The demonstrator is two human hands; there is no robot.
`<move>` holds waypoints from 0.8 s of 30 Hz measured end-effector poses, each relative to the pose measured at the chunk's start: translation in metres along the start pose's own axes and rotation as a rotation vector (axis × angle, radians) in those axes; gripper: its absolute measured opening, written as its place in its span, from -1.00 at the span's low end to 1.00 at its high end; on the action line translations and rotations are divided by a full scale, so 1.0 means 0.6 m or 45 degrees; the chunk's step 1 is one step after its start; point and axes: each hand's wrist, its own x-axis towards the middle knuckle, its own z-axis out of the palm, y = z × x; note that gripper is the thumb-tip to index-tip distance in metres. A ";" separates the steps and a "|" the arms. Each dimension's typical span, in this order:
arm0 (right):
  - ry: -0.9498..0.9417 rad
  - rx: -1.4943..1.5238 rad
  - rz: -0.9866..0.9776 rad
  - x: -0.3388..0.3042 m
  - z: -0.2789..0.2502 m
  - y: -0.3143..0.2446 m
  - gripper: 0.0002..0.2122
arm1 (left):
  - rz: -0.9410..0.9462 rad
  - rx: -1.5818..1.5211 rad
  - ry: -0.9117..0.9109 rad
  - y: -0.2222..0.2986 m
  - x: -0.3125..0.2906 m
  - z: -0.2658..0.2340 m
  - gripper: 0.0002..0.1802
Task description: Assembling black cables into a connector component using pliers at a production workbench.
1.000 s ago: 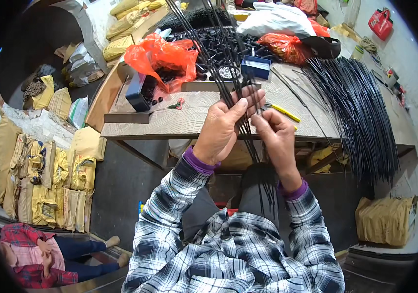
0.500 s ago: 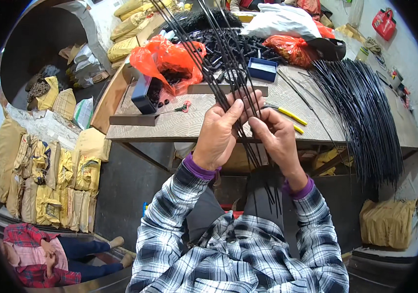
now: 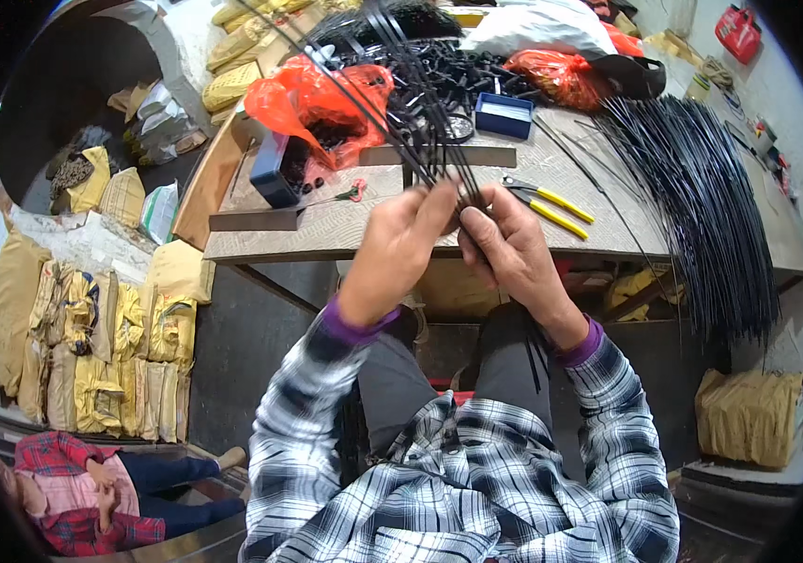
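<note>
Several thin black rods (image 3: 441, 155) run up from my hands over the table, fanning out toward the far left. My left hand (image 3: 394, 246) is closed round them, its thumb and fingertips smeared by motion. Pressed close beside it, my right hand (image 3: 516, 251) pinches the rods between thumb and fingers. Their lower ends hang past my right wrist above my thigh. Just beyond my right hand lie yellow-handled pliers (image 3: 556, 214). Left of my hands are scissors (image 3: 354, 191) with red handles.
A large bundle of black rods (image 3: 702, 216) drapes over the table's right end. Behind are an orange-red plastic bag (image 3: 331, 108), a blue box (image 3: 504, 116) and a pile of small black parts (image 3: 439, 80). A person (image 3: 91, 488) sits at the lower left, near stacked yellow packages (image 3: 110, 352).
My left hand has shifted left and slightly down. The rods' upper ends have swung left, and their lower ends have drawn up a little. Both hands still hold them.
</note>
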 end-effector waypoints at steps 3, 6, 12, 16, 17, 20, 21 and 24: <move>0.005 -0.061 -0.021 -0.022 -0.008 0.008 -0.87 | 0.367 1.098 0.301 -0.017 -0.052 -0.026 -0.56; -0.252 -0.104 0.085 -0.051 0.020 -0.007 -0.88 | 0.889 1.389 0.643 -0.015 -0.055 -0.025 -0.50; -0.586 0.343 0.425 -0.084 0.027 -0.001 -0.83 | 0.355 0.587 0.229 -0.029 -0.055 -0.031 -0.66; -0.558 0.301 0.471 -0.087 0.026 -0.010 -0.80 | 0.334 0.800 0.187 -0.025 -0.039 -0.027 -0.67; -0.555 0.291 0.436 -0.089 0.029 -0.012 -0.80 | 0.513 0.882 0.129 -0.024 -0.031 -0.035 -0.70; -0.560 0.302 0.443 -0.085 0.014 -0.018 -0.81 | 0.601 0.810 0.152 -0.014 -0.009 -0.025 -0.74; -0.492 0.284 0.458 -0.079 0.008 -0.024 -0.83 | 0.503 0.666 0.224 -0.011 -0.003 -0.013 -0.79; -0.362 0.246 0.407 -0.052 -0.010 -0.055 -0.86 | 0.507 0.635 0.230 -0.048 0.023 -0.027 -0.85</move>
